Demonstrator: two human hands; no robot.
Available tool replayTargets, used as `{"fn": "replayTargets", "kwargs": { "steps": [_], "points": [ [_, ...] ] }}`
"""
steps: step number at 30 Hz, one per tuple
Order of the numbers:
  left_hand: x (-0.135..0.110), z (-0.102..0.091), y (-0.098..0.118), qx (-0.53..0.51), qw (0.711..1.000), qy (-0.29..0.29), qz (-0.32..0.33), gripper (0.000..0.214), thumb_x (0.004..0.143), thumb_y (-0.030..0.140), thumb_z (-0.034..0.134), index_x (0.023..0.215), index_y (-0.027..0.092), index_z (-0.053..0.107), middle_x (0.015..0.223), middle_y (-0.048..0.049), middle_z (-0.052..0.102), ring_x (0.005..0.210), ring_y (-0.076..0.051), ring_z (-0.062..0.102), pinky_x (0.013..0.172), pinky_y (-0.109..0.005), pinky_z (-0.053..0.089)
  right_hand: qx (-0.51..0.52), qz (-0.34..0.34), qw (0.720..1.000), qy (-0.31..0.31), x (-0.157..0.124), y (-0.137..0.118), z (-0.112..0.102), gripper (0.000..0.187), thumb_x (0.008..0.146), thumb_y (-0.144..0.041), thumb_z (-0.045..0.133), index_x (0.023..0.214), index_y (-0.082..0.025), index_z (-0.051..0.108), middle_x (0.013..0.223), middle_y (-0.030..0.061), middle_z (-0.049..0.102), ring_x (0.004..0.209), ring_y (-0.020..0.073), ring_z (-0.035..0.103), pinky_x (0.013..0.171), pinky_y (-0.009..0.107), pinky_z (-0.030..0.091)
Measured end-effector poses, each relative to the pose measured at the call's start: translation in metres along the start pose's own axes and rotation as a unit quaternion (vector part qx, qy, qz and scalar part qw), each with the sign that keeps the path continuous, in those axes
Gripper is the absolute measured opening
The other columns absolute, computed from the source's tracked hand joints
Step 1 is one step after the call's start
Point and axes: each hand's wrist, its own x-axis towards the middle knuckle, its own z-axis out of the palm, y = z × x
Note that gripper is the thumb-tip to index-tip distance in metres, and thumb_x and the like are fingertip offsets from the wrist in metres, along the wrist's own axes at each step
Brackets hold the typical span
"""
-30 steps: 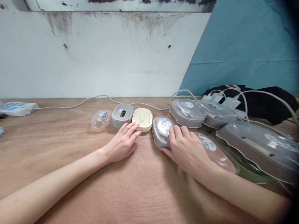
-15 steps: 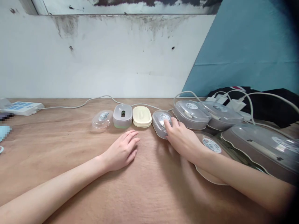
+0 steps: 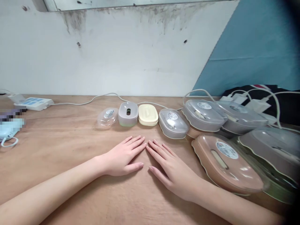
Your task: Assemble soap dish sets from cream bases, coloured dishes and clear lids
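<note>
Tabletop [image 3: 77,134], container row [image 3: 148,116] beyond hands [image 3: 120,157].

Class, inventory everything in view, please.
Tub: one, clear, left
Slotted box: one, grey, centre
Cream box: one, cream, centre
Grey containers: four, grey, right
Brownish container: at least one, brownish, right
Green container: at least one, green, right
Power strip: one, white, left
Blurred things: two, blue and purple, left
Plugs: several, white, right
Cables: several, white, back
Cloth: one, black, right
Sheet: one, blue, right
Wall: one, white, back
Table: one, brown, below
Left hand: one, bare, centre
Right hand: one, bare, centre
</note>
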Motion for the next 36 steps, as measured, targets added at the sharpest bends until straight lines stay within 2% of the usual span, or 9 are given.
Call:
{"fn": "replayTargets", "kwargs": {
  "steps": [9,22,36],
  "points": [
    [0.001,-0.0005,0.0002,0.015,1.0,-0.004,-0.012,0.062,0.092,0.04,0.042,0.144,0.01,0.026,0.151,-0.0153,0.02,0.141,-0.025,0.014,0.114,-0.044,0.017,0.018,0.001,0.999,0.033,-0.0003,0.0021,0.0002,0.055,0.09,-0.03,0.042,0.14,-0.008,0.037,0.146,0.0164,0.035,0.137,0.028,0.027,0.108,0.052,0.033],
    [0.0011,-0.0002,-0.0003,0.023,1.0,-0.005,-0.009,0.062,0.093,0.04,0.041,0.143,0.008,0.026,0.151,-0.0164,0.021,0.141,-0.026,0.015,0.114,-0.044,0.018,0.01,0.002,1.0,0.019,0.0,0.0006,-0.0011,0.055,0.091,-0.03,0.039,0.14,-0.006,0.035,0.147,0.0164,0.033,0.137,0.0284,0.026,0.108,0.052,0.031],
    [0.0002,0.0025,-0.003,0.029,1.0,0.01,-0.003,0.061,0.092,0.042,0.042,0.143,0.012,0.027,0.15,-0.014,0.024,0.14,-0.027,0.018,0.113,-0.045,0.021,0.002,0.004,1.0,0.002,0.0008,0.0008,-0.0019,0.056,0.091,-0.031,0.037,0.14,-0.004,0.034,0.147,0.0166,0.032,0.138,0.0295,0.025,0.109,0.05,0.03]
  ]
}}
